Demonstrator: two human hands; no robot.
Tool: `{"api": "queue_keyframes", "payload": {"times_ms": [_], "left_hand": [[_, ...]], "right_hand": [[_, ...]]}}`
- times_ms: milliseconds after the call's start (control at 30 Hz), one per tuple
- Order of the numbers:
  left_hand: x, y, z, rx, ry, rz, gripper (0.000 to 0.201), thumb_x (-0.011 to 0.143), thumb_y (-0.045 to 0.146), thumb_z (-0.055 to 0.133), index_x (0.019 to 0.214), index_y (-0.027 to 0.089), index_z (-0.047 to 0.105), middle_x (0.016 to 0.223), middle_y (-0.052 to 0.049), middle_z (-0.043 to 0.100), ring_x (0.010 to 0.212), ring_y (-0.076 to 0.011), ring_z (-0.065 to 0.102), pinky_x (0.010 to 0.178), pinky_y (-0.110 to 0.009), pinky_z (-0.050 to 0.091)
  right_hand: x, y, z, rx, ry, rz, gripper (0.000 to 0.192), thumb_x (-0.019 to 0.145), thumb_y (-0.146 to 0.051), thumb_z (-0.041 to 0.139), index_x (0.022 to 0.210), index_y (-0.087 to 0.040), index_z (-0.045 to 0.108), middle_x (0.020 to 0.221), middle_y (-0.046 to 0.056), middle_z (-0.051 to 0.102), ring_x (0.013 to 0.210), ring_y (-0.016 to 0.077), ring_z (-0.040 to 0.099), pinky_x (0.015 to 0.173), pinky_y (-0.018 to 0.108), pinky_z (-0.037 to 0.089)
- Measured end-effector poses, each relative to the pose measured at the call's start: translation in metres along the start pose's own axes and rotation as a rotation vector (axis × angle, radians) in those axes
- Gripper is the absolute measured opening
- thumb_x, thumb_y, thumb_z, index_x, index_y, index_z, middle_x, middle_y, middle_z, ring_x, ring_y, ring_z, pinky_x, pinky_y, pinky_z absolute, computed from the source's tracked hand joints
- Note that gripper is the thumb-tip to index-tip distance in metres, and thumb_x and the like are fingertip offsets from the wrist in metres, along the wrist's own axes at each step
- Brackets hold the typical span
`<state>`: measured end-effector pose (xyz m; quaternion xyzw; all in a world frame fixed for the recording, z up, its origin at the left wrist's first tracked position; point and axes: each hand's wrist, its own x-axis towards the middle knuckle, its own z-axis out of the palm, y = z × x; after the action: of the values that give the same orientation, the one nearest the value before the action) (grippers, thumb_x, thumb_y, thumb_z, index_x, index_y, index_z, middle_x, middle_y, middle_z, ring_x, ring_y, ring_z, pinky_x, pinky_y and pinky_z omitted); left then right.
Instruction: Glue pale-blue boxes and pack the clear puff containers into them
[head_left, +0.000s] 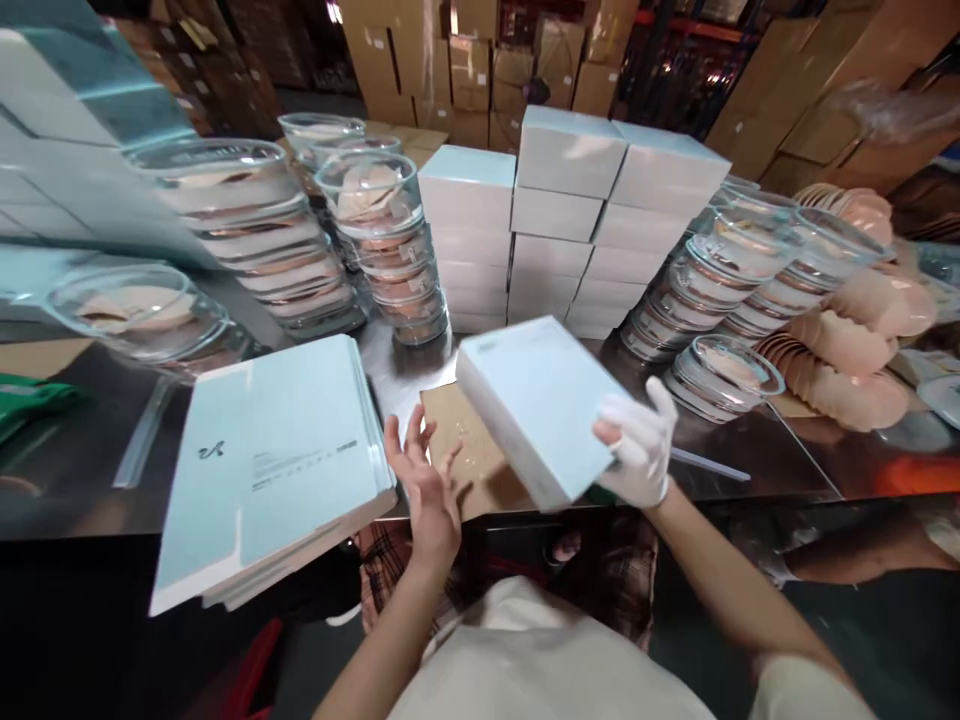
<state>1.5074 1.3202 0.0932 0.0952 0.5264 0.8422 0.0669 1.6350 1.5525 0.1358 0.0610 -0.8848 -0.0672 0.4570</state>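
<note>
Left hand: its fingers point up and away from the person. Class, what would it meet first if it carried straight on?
Probably the brown cardboard sheet lying just beyond the left hand, though depth is unclear.

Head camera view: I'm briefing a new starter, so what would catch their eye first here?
Most striking is the pale blue box held tilted over the steel table by the gloved right hand, with the bare left hand open beside it. Behind it rise stacks of matching boxes, flanked on both sides by stacks of clear round containers. At front left lies a pile of flat blue sleeves.
</note>
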Motion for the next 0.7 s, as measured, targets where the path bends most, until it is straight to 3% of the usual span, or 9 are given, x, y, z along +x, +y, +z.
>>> {"api": "queue_keyframes", "payload": {"times_ms": [67,133,233,333,433,500,600,700], "left_hand": [[-0.007,-0.006,-0.005,0.077,-0.03,0.144,0.097,0.08,0.085,0.066,0.16,0.041,0.034,0.17,-0.013,0.038,0.157,-0.0334,0.037,0.112,-0.049,0.049],[-0.014,-0.012,-0.008,0.148,-0.1,0.182,0.091,0.088,0.078,0.065,0.163,0.038,0.031,0.164,-0.017,0.045,0.154,-0.0332,0.041,0.113,-0.05,0.047],[-0.022,-0.012,-0.01,0.206,-0.152,0.233,0.081,0.093,0.066,0.068,0.161,0.035,0.036,0.155,-0.017,0.055,0.146,-0.0303,0.052,0.113,-0.046,0.048],[-0.026,-0.003,-0.022,0.249,-0.17,0.331,0.069,0.095,0.056,0.072,0.155,0.033,0.046,0.15,-0.015,0.06,0.139,-0.0284,0.06,0.113,-0.043,0.049],[-0.028,0.014,-0.053,0.329,-0.118,0.374,0.056,0.095,0.042,0.075,0.147,0.03,0.056,0.141,-0.013,0.067,0.128,-0.0265,0.067,0.108,-0.04,0.054],[-0.028,0.03,-0.078,0.395,-0.033,0.382,0.05,0.094,0.035,0.077,0.141,0.028,0.06,0.131,-0.012,0.073,0.117,-0.0243,0.073,0.1,-0.036,0.059],[-0.021,0.064,-0.115,0.495,0.171,0.443,0.048,0.089,0.036,0.08,0.133,0.025,0.064,0.117,-0.009,0.076,0.105,-0.0243,0.076,0.096,-0.037,0.061],[0.009,0.107,-0.146,0.786,0.391,0.41,0.048,0.087,0.051,0.076,0.125,0.023,0.068,0.122,-0.011,0.074,0.116,-0.0323,0.072,0.111,-0.054,0.053]], "right_hand": [[0.068,0.031,0.001,-0.026,0.053,-0.014,0.053,0.088,-0.062,0.073,0.125,-0.027,0.059,0.117,0.011,0.07,0.117,0.0329,0.067,0.117,0.063,0.042],[0.149,0.052,0.014,-0.091,0.089,0.002,0.067,0.09,-0.066,0.068,0.137,-0.019,0.056,0.136,0.017,0.062,0.136,0.0369,0.056,0.121,0.062,0.038],[0.265,0.065,0.056,-0.158,-0.026,0.049,0.065,0.099,-0.05,0.058,0.144,-0.003,0.052,0.148,0.022,0.054,0.139,0.0375,0.051,0.121,0.063,0.037],[0.336,0.067,0.109,-0.222,-0.179,0.131,0.066,0.099,-0.03,0.057,0.153,0.003,0.042,0.158,0.026,0.045,0.144,0.0358,0.046,0.123,0.065,0.032],[0.354,0.074,0.151,-0.221,-0.219,0.225,0.049,0.107,-0.021,0.036,0.146,0.007,0.048,0.146,0.032,0.055,0.138,0.0316,0.051,0.118,0.067,0.037],[0.351,0.086,0.171,-0.211,-0.197,0.25,0.05,0.112,-0.026,0.026,0.136,0.007,0.054,0.136,0.032,0.059,0.133,0.0338,0.055,0.113,0.067,0.041],[0.347,0.109,0.191,-0.183,-0.145,0.216,0.066,0.109,-0.058,0.039,0.129,0.003,0.056,0.135,0.029,0.057,0.131,0.0411,0.054,0.11,0.067,0.043],[0.35,0.12,0.195,-0.144,-0.134,0.149,0.074,0.1,-0.071,0.05,0.123,-0.002,0.06,0.131,0.024,0.059,0.126,0.0411,0.055,0.108,0.063,0.046]]}}
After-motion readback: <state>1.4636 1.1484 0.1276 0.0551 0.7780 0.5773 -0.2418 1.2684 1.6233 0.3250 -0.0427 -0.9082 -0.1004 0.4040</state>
